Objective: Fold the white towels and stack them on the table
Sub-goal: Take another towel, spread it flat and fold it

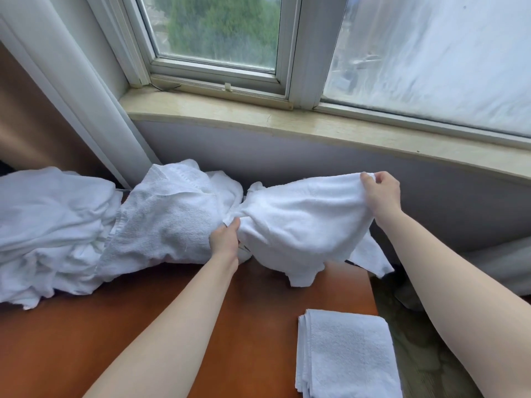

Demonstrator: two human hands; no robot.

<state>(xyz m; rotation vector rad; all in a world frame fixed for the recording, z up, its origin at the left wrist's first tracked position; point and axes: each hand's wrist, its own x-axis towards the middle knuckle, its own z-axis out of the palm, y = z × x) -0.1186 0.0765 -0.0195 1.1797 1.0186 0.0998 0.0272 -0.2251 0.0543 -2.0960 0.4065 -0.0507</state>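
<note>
Hands outstretched: left hand [225,239] and right hand [380,192] both pinch the white towel [301,222] in curled fingers above the table [143,326].

A reddish-brown wooden bench [161,320] stands against a pale grey wall [287,156] under a beige stone windowsill [258,114]. Above it, a white-framed window [218,33] shows green trees in daylight. A sheer white curtain [448,53] covers the right pane.
</note>
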